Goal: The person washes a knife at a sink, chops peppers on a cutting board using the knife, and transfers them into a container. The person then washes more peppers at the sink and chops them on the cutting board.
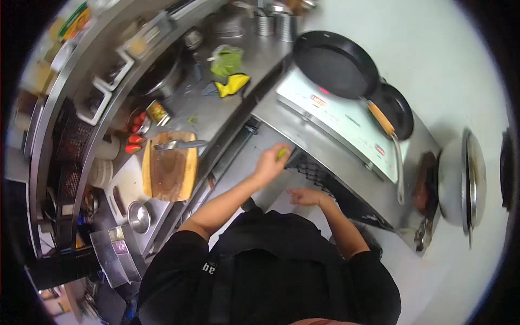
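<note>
My left hand (pixel 269 163) is closed around a small green piece (pixel 282 153), which shows at the fingertips; its kind cannot be made out. That hand is over the gap between the two counters, close to the edge of the stove-side counter. My right hand (pixel 305 196) hangs lower and nearer my body, holding nothing, with its index finger stretched out. To the left lies a wooden cutting board (pixel 172 176) with a grey-handled knife (pixel 179 144) across its far end.
A large black frying pan (pixel 336 65) and a smaller wooden-handled pan (pixel 398 111) sit on the white cooktop (pixel 336 122). On the left counter are a steel bowl (pixel 139 216), red tomatoes (pixel 135 143), a yellow-and-grey cloth (pixel 232 85) and a green bag (pixel 226 60).
</note>
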Available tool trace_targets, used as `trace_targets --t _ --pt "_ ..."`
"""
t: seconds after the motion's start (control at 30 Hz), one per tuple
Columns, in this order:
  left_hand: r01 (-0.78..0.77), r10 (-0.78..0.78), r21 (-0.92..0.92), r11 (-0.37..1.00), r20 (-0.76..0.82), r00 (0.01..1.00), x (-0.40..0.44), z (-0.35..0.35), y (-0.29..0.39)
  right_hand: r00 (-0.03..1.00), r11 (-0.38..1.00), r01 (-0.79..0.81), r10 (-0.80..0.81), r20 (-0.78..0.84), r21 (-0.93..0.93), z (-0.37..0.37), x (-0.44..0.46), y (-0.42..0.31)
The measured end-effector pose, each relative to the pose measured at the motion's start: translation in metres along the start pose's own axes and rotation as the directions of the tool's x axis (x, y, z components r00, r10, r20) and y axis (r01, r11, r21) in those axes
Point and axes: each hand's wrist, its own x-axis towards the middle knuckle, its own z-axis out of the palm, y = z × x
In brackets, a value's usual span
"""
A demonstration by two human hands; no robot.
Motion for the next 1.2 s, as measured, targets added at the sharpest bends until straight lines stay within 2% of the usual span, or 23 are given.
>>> trace_targets --t 0.03,0.1,0.17,0.23,0.3,0.37,0.43,0.47,0.5,0.53,0.57,0.63,0.67,0.7,0.73,0.77,0.8,0.87,0.9,0.97,1.0,1.07,1.2 --pt "0.074 -0.072 0.017 0.997 -0.075 0.995 0.019 -0.034 -0.012 0.997 0.997 0.077 -0.077 0.008 0.015 -0.037 0.020 -0.046" --pt "-0.191 0.212 0.098 0.977 -0.300 0.930 0.060 -0.093 -0.051 0.952 0.955 0.288 -0.294 -0.087 -0.076 -0.097 0.073 -0.093" --pt "-0.097 0.170 0.239 0.966 -0.304 0.937 0.088 -0.154 -0.067 0.965 0.990 0.135 -0.139 -0.225 -0.032 -0.158 0.110 -0.143" --pt "-0.094 0.193 0.282 0.955 -0.347 0.918 0.115 -0.200 -0.086 0.808 0.961 0.261 -0.268 -0.525 -0.090 -0.221 0.153 -0.179" --pt "-0.092 0.218 0.321 0.943 -0.381 0.898 0.148 -0.226 -0.100 0.676 0.980 0.184 -0.185 -0.713 -0.079 -0.290 0.195 -0.216" --pt "-0.098 0.258 0.405 0.909 -0.362 0.896 0.185 -0.244 -0.114 0.519 0.937 0.341 -0.249 -0.817 -0.069 -0.350 0.259 -0.218" --pt "-0.060 0.224 0.430 0.901 -0.344 0.912 0.210 -0.248 -0.124 0.485 0.932 0.306 -0.326 -0.812 -0.192 -0.400 0.301 -0.237" --pt "-0.025 0.163 0.446 0.895 -0.274 0.948 0.222 -0.247 -0.127 0.505 0.932 0.305 -0.331 -0.797 -0.194 -0.413 0.324 -0.235" --pt "-0.006 0.119 0.472 0.882 -0.211 0.970 0.246 -0.252 -0.128 0.618 0.942 0.314 -0.299 -0.727 -0.120 -0.434 0.350 -0.240" --pt "-0.077 0.202 0.530 0.845 -0.182 0.962 0.265 -0.246 -0.147 0.725 0.952 0.304 -0.253 -0.640 -0.032 -0.445 0.372 -0.239" --pt "-0.069 0.193 0.528 0.846 -0.184 0.964 0.281 -0.244 -0.145 0.731 0.953 0.303 -0.251 -0.634 -0.028 -0.451 0.389 -0.237" --pt "0.051 -0.040 0.523 0.851 -0.032 0.999 0.313 -0.237 -0.140 0.880 0.978 0.140 -0.193 -0.434 -0.152 -0.463 0.423 -0.231" --pt "0.059 -0.080 0.523 0.850 0.018 0.997 0.327 -0.235 -0.136 0.899 0.902 0.124 -0.279 -0.339 -0.413 -0.468 0.441 -0.227" --pt "0.066 -0.087 0.513 0.856 0.017 0.996 0.342 -0.232 -0.144 0.904 0.902 0.119 -0.271 -0.330 -0.415 -0.475 0.451 -0.217" --pt "0.082 -0.172 0.589 0.804 0.098 0.980 0.356 -0.226 -0.157 0.922 0.794 0.012 -0.244 -0.301 -0.608 -0.474 0.435 -0.232" --pt "0.087 -0.261 0.658 0.748 0.171 0.950 0.366 -0.222 -0.164 0.933 0.719 -0.038 -0.222 -0.281 -0.694 -0.477 0.440 -0.229" --pt "0.097 -0.271 0.647 0.756 0.174 0.947 0.372 -0.218 -0.172 0.944 0.632 -0.080 -0.200 -0.261 -0.771 -0.479 0.444 -0.225" --pt "0.082 -0.362 0.740 0.668 0.227 0.904 0.373 -0.214 -0.180 0.935 0.759 -0.098 -0.151 -0.321 -0.643 -0.476 0.470 -0.194" --pt "0.084 -0.372 0.738 0.670 0.236 0.898 0.370 -0.213 -0.183 0.932 0.799 -0.104 -0.130 -0.339 -0.592 -0.473 0.476 -0.186" --pt "0.046 -0.301 0.738 0.673 0.216 0.929 0.359 -0.213 -0.188 0.823 0.813 -0.278 -0.073 -0.563 -0.512 -0.454 0.479 -0.194" --pt "0.051 -0.310 0.741 0.670 0.216 0.926 0.356 -0.213 -0.193 0.827 0.817 -0.272 -0.072 -0.558 -0.509 -0.448 0.484 -0.192" --pt "0.056 -0.254 0.718 0.694 0.172 0.952 0.351 -0.211 -0.202 0.724 0.802 -0.306 -0.154 -0.672 -0.513 -0.437 0.496 -0.182" --pt "0.071 -0.250 0.723 0.687 0.145 0.957 0.350 -0.208 -0.201 0.744 0.856 -0.248 -0.131 -0.655 -0.453 -0.450 0.493 -0.179"
